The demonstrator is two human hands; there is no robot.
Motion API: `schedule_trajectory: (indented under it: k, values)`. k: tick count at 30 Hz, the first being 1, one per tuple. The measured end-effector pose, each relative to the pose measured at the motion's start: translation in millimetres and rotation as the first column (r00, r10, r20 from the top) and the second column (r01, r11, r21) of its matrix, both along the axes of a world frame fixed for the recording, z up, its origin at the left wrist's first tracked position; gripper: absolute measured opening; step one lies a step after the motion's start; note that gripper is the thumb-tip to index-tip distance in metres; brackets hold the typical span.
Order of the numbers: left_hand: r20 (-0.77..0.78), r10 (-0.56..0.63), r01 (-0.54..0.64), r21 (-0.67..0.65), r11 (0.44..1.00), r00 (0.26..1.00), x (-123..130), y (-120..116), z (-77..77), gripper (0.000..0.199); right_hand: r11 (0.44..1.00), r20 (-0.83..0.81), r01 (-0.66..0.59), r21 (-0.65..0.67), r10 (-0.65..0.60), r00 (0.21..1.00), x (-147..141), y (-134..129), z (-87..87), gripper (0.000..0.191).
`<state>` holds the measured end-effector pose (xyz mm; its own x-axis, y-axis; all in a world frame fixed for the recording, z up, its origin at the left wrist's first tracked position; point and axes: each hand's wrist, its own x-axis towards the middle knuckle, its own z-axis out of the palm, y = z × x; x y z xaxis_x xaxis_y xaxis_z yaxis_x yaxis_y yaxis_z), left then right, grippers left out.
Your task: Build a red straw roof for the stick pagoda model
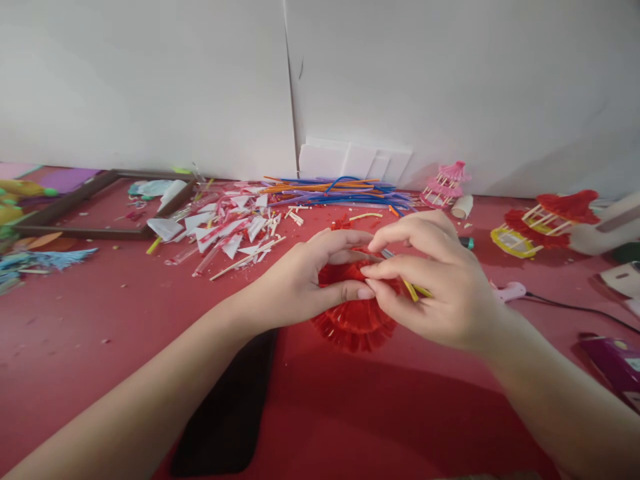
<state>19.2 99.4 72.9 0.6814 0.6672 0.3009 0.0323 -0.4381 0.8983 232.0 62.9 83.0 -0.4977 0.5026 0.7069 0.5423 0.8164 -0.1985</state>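
A red, fuzzy, tiered pagoda-like model (357,327) made of pipe cleaners stands on the red table between my hands. My left hand (300,277) curves around its left side, the thumb in front and the fingers behind. With thumb and fingertips pinched together, my right hand (445,287) works at the upper tier's near right edge, its tips meeting my left thumb. My hands cover much of the upper part, so the exact bit being pinched is hidden. Yellow pipe cleaner pieces (411,291) show just under my right fingers.
Behind lie blue, orange and purple pipe cleaners (345,192) and plastic and paper scraps (225,230). A pink tiered model (447,185) and a red-and-yellow one (545,223) stand to the right, near a pink corded tool (510,292). A black phone-like slab (225,413) lies beneath my left forearm.
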Motion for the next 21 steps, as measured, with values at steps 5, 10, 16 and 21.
schedule_trajectory:
  k: [5, 10, 16, 21]
  values:
    - [0.069, 0.01, -0.013, 0.04, 0.999, 0.998, 0, -1, -3.6, 0.044, 0.976, -0.174, -0.051, -0.213, 0.013, 0.985, 6, 10, -3.7, 0.018]
    - [0.08, 0.041, -0.044, 0.039, 0.998, 0.996, 1, -4, 0.5, 0.027, 0.871, -0.649, -0.094, -0.481, -0.282, 0.706, 28, 54, -25.3, 0.012]
    - [-0.002, 0.139, -0.139, -0.017, 0.99, 0.99, 4, -12, 4.5, 0.025, 0.744, -0.536, -0.01, -0.668, -0.471, 0.701, 41, 89, -42.1, 0.026]
    - [-0.122, 0.231, -0.241, -0.074, 0.968, 0.965, 5, -17, 7.1, 0.026, 0.726, -0.294, 0.173, -0.665, -0.467, 0.834, 39, 114, -41.3, 0.026]
